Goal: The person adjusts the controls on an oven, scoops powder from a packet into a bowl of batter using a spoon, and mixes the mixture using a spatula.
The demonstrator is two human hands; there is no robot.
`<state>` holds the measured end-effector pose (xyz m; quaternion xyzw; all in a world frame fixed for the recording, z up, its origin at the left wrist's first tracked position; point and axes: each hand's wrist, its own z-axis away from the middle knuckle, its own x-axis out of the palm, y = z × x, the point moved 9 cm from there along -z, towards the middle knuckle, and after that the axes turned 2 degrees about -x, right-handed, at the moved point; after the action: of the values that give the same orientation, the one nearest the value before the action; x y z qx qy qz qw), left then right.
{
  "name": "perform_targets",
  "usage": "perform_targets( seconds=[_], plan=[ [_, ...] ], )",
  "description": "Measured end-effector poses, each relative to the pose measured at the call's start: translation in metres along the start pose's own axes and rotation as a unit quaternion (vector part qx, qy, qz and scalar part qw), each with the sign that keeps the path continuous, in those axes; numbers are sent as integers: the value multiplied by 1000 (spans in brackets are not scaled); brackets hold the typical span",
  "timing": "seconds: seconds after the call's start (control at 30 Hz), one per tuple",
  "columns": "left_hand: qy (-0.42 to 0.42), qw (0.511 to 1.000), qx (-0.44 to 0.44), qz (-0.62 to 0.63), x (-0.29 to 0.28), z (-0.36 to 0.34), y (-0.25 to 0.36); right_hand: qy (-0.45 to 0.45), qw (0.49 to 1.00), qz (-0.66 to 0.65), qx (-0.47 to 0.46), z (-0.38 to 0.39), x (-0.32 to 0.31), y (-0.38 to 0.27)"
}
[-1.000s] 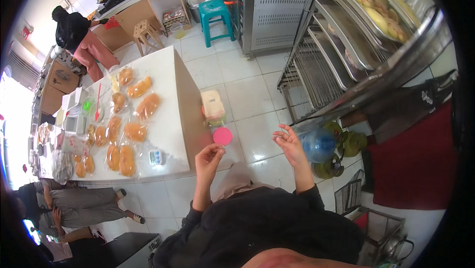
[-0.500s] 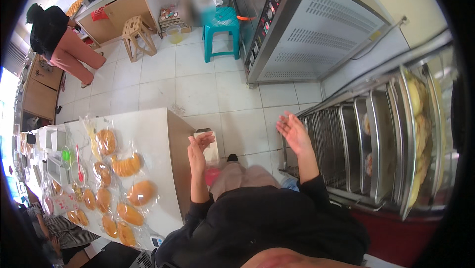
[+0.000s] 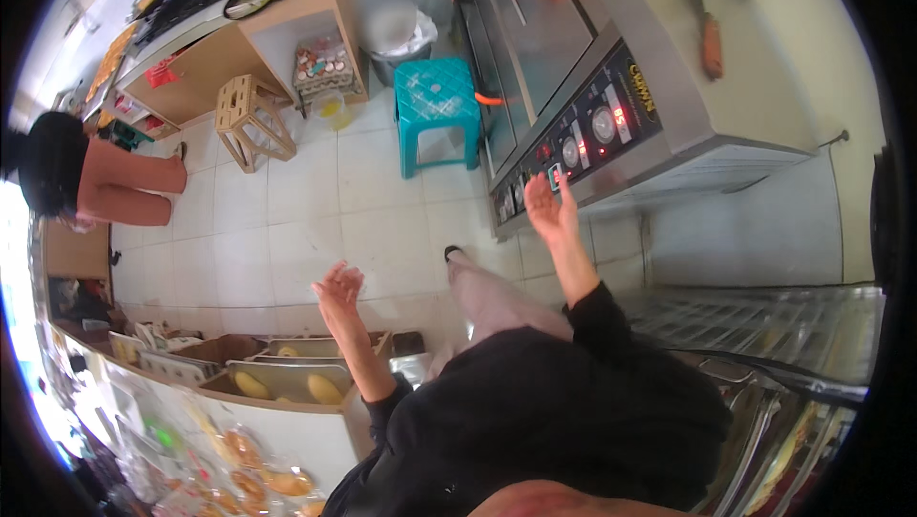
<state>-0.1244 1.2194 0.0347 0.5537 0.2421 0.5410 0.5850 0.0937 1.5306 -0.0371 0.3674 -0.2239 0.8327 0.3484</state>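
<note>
My left hand point(image 3: 337, 294), slightly blurred and with its fingers apart, is raised over the floor beside the counter point(image 3: 315, 431), above a shelf tray holding pale oblong dough pieces point(image 3: 325, 387). My right hand point(image 3: 551, 211) is held up with open fingers and nothing visible in it. It appears just in front of the steel oven's control panel point(image 3: 604, 124), which has dials and red lit displays; whether it touches the oven I cannot tell. Bagged breads point(image 3: 287, 481) lie on the counter at the lower left.
A teal stool point(image 3: 435, 97), wooden stool point(image 3: 244, 116) and bin point(image 3: 392, 35) stand ahead. A metal rack point(image 3: 783, 316) is at my right. A wooden-handled tool point(image 3: 710, 44) rests on the oven top. A person in pink trousers point(image 3: 129, 178) stands at the left.
My view has turned and moved forward toward the oven, so the counter and rack now sit lower in view. My right hand has risen in the picture; my left has moved leftward.
</note>
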Motion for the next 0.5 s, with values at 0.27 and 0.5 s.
perform_targets(
  seconds=[0.27,0.5],
  plan=[
    [191,977,10,-95,-56,-112,26,137,970,-19,-198,-56,5,-58],
    [116,991,11,-70,-11,-281,35,145,944,-94,-282,-64,-6,-56]
  ],
)
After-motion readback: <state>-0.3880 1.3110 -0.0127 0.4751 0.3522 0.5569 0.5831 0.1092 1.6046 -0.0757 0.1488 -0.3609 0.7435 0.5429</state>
